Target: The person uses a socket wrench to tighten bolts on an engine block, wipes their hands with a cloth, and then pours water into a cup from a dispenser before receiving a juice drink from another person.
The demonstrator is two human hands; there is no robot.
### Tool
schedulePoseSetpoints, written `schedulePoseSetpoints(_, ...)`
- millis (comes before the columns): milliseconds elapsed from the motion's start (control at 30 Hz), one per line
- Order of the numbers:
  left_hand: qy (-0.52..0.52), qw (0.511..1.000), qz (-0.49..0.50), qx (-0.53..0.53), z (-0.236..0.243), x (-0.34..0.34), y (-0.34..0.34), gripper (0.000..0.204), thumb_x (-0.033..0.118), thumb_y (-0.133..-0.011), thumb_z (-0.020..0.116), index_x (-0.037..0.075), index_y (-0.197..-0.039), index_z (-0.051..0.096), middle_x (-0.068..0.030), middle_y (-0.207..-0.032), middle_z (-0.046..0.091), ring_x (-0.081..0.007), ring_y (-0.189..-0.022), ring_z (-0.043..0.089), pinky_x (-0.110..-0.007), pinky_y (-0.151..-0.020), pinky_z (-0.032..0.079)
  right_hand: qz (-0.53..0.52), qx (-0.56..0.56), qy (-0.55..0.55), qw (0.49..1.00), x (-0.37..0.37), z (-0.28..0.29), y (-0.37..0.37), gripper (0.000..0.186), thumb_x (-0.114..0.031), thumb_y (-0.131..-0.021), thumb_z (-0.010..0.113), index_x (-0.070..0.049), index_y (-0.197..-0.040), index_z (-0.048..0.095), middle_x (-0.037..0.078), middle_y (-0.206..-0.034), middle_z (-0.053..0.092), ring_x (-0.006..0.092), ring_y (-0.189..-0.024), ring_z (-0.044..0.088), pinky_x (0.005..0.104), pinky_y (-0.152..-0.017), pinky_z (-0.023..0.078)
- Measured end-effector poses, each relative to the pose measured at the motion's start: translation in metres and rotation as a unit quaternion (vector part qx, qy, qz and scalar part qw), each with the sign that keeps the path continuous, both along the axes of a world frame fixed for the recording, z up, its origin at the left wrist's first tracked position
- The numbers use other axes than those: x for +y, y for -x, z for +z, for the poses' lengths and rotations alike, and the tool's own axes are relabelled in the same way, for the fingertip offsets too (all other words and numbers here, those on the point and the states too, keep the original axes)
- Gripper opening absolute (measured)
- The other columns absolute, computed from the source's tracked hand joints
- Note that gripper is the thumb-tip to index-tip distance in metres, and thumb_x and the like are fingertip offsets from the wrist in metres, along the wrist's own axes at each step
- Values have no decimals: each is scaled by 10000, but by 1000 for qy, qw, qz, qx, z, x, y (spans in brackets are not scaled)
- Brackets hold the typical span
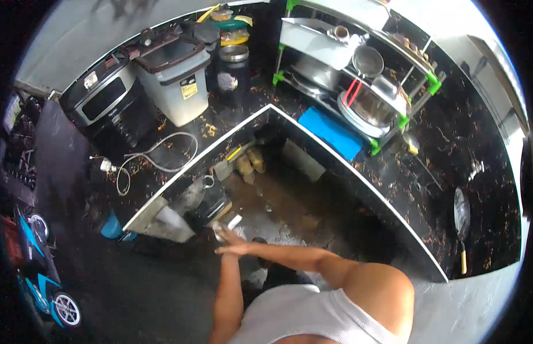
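My right hand [233, 243] reaches across in front of me at lower centre, its fingers apart over my left hand [222, 236], which is largely hidden beneath it. Whether anything small lies between them I cannot make out. Just above them is a small white object [234, 221], beside a dark appliance or box [209, 203] under the counter. A grey panel [177, 229] stands to their left.
The L-shaped black counter [392, 206] carries a black appliance [100, 97], plastic container [180, 100], cable [163, 157], dish rack [318, 40], blue cloth [329, 132] and pan [461, 212]. Lumpy tan items [247, 169] lie below. A scooter [43, 286] stands at left.
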State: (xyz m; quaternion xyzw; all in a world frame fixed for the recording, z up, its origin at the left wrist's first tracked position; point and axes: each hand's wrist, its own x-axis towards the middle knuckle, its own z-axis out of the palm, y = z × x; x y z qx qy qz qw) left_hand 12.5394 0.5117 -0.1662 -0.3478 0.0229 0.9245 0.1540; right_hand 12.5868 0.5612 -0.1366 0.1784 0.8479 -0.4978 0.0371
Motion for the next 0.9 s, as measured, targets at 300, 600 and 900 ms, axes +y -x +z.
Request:
schedulePoseSetpoints(300, -49, 983, 175, -36, -15, -40, 28, 785, 528, -817, 483, -14, -1342, 265, -161, -1370, 341, -263, -1292, 274, -372, -1061, 231, 144, -38, -57, 987, -55, -22, 59, 977, -559, -670, 635, -44, -1394, 229, 262, -1439, 121, 457, -1284, 225, 485, -1038, 258)
schedulePoseSetpoints(600, 272, 855, -341, 282, -24, -317, 137, 579, 447, -869, 421, 86, -1318, 358, -139, -1289, 438, -275, -1172, 432, -443, -975, 357, 161, 151, 47, 974, -251, 16, 170, 925, -439, -744, 655, -21, -1401, 155, 290, -1411, 192, 385, -1311, 225, 453, -1059, 208)
schedulePoseSetpoints(900, 204, 916, -127, 322, -46, -579, 265, 425, 320, -931, 357, 88, -1281, 419, -108, -1187, 536, -267, -1035, 552, -401, -879, 453, 335, 243, -160, 896, -523, 95, 297, 914, -532, -813, 515, -93, -1427, -1, 305, -1427, 29, 490, -1298, 143, 621, -1012, 135)
